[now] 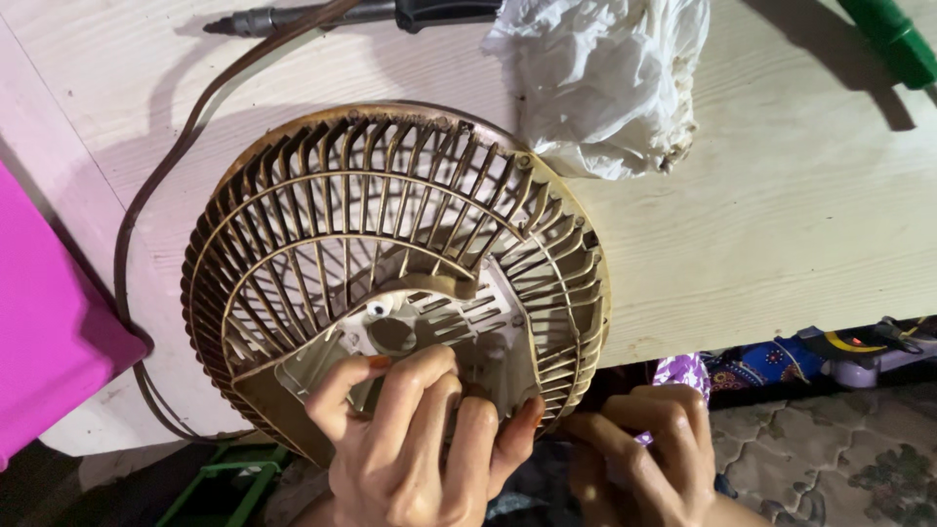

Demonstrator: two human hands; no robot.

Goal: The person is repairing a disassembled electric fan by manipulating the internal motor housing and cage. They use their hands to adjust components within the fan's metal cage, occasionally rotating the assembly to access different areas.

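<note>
Fan grille (390,254), beige plastic and browned with grime, lay dished side up on the near edge of the pale wooden table (781,215), overhanging it toward me. I noted the left hand (420,439) with fingers curled over the grille's near rim, fingertips pressed into the hub plate (429,327) at its centre. The right hand (644,449) sat just beside the rim below the table edge, fingers clenched; I could not tell what they enclosed. The bowl of the grille held nothing loose. Behind it lay a crumpled white cloth (605,78), touching the far rim, a brown cable (156,195) and a green handle (893,39).
</note>
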